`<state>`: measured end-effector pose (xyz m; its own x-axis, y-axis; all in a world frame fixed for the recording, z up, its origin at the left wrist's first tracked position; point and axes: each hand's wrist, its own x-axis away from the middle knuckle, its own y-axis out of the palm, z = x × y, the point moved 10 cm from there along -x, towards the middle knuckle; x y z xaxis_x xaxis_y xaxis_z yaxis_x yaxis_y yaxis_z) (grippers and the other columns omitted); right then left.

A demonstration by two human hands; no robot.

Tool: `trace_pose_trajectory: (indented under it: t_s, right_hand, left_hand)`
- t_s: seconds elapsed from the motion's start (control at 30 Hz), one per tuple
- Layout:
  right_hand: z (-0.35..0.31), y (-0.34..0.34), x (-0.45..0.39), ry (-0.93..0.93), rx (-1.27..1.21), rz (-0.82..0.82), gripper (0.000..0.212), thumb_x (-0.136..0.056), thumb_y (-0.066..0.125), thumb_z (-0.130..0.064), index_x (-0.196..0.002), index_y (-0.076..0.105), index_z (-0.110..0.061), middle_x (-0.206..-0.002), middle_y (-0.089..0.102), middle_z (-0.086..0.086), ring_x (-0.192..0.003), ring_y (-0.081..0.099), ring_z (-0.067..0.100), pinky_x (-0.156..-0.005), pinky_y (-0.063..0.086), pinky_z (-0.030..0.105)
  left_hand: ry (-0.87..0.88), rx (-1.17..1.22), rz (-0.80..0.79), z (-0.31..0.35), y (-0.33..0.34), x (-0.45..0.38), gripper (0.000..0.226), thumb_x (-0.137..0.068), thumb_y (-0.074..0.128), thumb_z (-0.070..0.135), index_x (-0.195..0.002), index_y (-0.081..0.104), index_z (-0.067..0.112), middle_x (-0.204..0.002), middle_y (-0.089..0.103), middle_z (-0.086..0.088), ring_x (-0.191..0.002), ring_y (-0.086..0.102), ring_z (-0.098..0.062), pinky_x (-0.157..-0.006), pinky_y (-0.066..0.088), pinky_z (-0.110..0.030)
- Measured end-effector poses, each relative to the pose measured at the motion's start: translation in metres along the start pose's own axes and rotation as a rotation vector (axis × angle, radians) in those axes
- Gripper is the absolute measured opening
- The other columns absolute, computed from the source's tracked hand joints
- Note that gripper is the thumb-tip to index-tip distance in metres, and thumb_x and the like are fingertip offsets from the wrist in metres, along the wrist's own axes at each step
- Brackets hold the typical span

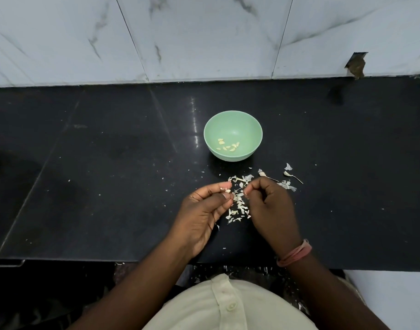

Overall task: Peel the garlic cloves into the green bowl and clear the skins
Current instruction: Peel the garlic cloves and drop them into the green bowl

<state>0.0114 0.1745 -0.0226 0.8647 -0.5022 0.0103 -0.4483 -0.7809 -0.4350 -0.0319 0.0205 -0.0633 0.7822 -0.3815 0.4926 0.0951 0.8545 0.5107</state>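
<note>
1. Your cream shirt (228, 303) fills the bottom centre of the frame, and both forearms reach up from it to the black surface (97, 186).
2. Your left hand (205, 210), just below frame centre, pinches a small garlic clove (225, 190) between thumb and fingertips.
3. Your right hand (271, 203) sits just beside it with its fingers curled and the tips pinched together; whether they hold a scrap of skin is too small to tell.
4. Above the hands, the green bowl (232, 122) already holds several peeled cloves (229, 146), so the peeling looks well under way.
5. Loose skins (238, 203) lie scattered between and just above the hands, with more skins and stems (288, 178) to the right.
6. No unpeeled cloves show elsewhere on the surface, so this one may be among the last; clearing the skins has not yet begun.
</note>
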Motion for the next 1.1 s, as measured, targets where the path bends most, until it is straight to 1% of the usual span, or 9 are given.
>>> trace_pose_trajectory:
  t_s: [0.1,0.17,0.3,0.47,0.6,0.67,0.8,1.03,1.1]
  right_hand:
    - [-0.004,0.003,0.0,-0.042,0.013,-0.014,0.009,-0.092,0.067,-0.013,-0.091,0.071,-0.021,-0.085,0.07,-0.011,-0.08,0.066,0.003,-0.075,0.052,0.022]
    - [-0.014,0.003,0.002,-0.14,0.067,-0.008,0.009,-0.091,0.07,-0.013,-0.094,0.074,-0.02,-0.092,0.071,-0.011,-0.088,0.067,0.005,-0.082,0.054,0.025]
    - [-0.03,0.007,0.005,-0.252,0.101,-0.035,0.011,-0.086,0.074,-0.008,-0.091,0.077,-0.017,-0.086,0.069,-0.01,-0.079,0.065,0.004,-0.074,0.051,0.018]
    - [-0.039,0.011,0.007,-0.327,0.202,-0.05,0.011,-0.082,0.076,-0.008,-0.084,0.076,-0.019,-0.077,0.065,-0.013,-0.073,0.06,0.002,-0.069,0.042,0.007]
    - [-0.034,0.013,0.007,-0.289,0.205,-0.053,0.009,-0.081,0.077,-0.01,-0.08,0.073,-0.018,-0.074,0.064,-0.012,-0.069,0.059,0.007,-0.066,0.046,0.015]
    - [-0.031,0.012,0.007,-0.268,0.188,-0.04,0.009,-0.08,0.077,-0.011,-0.077,0.071,-0.017,-0.071,0.064,-0.009,-0.065,0.058,0.01,-0.063,0.048,0.021]
    - [-0.032,0.009,0.006,-0.259,0.177,-0.022,0.014,-0.079,0.077,-0.013,-0.072,0.066,-0.018,-0.065,0.059,-0.008,-0.06,0.055,0.011,-0.058,0.042,0.014]
    - [-0.046,0.004,0.011,-0.342,0.149,0.009,0.016,-0.079,0.073,-0.013,-0.069,0.061,-0.017,-0.059,0.052,-0.007,-0.056,0.047,0.01,-0.055,0.041,0.021]
    - [-0.051,0.003,0.012,-0.376,0.171,-0.001,0.019,-0.079,0.071,-0.013,-0.066,0.058,-0.017,-0.058,0.048,-0.01,-0.057,0.046,0.008,-0.056,0.038,0.019]
  left_hand:
    - [0.108,-0.106,0.029,0.007,-0.004,-0.001,0.025,-0.085,0.067,-0.011,-0.104,0.074,0.002,-0.089,0.07,-0.008,-0.087,0.069,-0.017,-0.079,0.057,-0.023]
    - [0.184,-0.208,0.053,0.014,-0.006,-0.001,0.025,-0.084,0.07,-0.011,-0.103,0.073,0.004,-0.089,0.071,-0.008,-0.088,0.068,-0.018,-0.082,0.058,-0.027]
    - [0.301,-0.42,0.091,0.028,-0.008,0.002,0.026,-0.081,0.076,-0.007,-0.103,0.07,0.006,-0.095,0.074,-0.014,-0.087,0.069,-0.018,-0.088,0.057,-0.034]
    - [0.396,-0.581,0.087,0.037,-0.002,0.007,0.024,-0.082,0.075,-0.007,-0.099,0.07,0.01,-0.094,0.075,-0.01,-0.086,0.07,-0.017,-0.084,0.058,-0.029]
    - [0.443,-0.64,0.061,0.04,0.005,0.011,0.025,-0.083,0.073,-0.008,-0.098,0.071,0.013,-0.092,0.076,-0.007,-0.087,0.072,-0.017,-0.082,0.057,-0.025]
    - [0.459,-0.629,0.055,0.041,0.007,0.014,0.025,-0.083,0.073,-0.008,-0.098,0.071,0.013,-0.092,0.076,-0.007,-0.088,0.072,-0.019,-0.082,0.057,-0.024]
    - [0.459,-0.543,0.056,0.043,0.007,0.018,0.029,-0.082,0.073,-0.009,-0.102,0.069,0.011,-0.093,0.076,-0.008,-0.088,0.072,-0.015,-0.081,0.056,-0.022]
    - [0.415,-0.345,0.025,0.044,0.008,0.02,0.036,-0.08,0.074,-0.011,-0.11,0.061,0.005,-0.094,0.077,-0.015,-0.09,0.074,-0.022,-0.085,0.059,-0.031]
    - [0.412,-0.336,0.018,0.044,0.009,0.021,0.036,-0.079,0.074,-0.012,-0.109,0.059,0.003,-0.093,0.077,-0.015,-0.089,0.075,-0.023,-0.084,0.06,-0.032]
